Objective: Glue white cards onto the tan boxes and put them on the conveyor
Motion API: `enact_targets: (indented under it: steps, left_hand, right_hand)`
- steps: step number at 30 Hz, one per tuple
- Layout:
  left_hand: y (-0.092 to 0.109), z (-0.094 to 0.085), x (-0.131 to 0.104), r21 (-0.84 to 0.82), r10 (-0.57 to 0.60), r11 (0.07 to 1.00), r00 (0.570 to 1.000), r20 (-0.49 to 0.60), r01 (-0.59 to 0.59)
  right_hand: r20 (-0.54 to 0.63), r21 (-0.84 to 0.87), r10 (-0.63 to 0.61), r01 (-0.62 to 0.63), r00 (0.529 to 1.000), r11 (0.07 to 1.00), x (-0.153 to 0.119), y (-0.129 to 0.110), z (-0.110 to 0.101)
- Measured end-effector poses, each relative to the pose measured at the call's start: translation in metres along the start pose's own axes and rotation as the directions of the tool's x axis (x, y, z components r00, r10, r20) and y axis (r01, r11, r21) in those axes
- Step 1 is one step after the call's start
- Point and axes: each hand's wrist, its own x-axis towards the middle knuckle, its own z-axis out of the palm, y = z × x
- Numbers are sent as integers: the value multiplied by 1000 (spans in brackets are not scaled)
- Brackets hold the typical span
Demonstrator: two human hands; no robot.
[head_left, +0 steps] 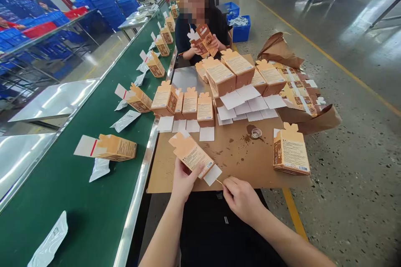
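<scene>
My left hand (184, 179) is closed around an orange-and-brown carton (193, 155), held tilted over the cardboard sheet (233, 171). One end of the carton has scalloped flaps; a white flap (213, 175) sticks out of the end nearest my right hand. My right hand (239, 196) pinches a thin wooden stick (220, 182), whose tip is close to that white flap. Whether the tip touches the flap I cannot tell. Past the carton, a small clear dish (256, 133) sits among dark wet spots on the cardboard.
Similar cartons (205, 110) are stacked behind, and another carton (291, 150) stands at right. Left runs a green conveyor belt (103, 217) with cartons and silvery-white pouches (52, 240). Across the table a person (200, 21) holds flat brown cartons. Flattened boxes (302, 89) lie in brown paper.
</scene>
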Motion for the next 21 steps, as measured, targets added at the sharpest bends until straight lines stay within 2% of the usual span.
enact_targets:
  steps: [5, 10, 17, 21]
  left_hand:
    - [13, 3, -3, -2, -9, 1000, 1000, -6, 9]
    - [8, 3, -4, 22, 13, 1000, 1000, -11, -13]
    - [-22, 0, -31, 272, 170, 949, 985, -22, -157]
    - [-42, -2, -44, 420, 150, 898, 989, -13, -130]
  right_hand:
    - [52, -30, 17, -15, 999, 999, 5, 0, 6]
    - [-18, -32, 52, -53, 998, 998, 7, 2, -7]
    - [-231, 14, 96, -96, 968, 995, -17, 5, -48]
    - [-315, 63, 122, -108, 941, 992, -27, 1, -62]
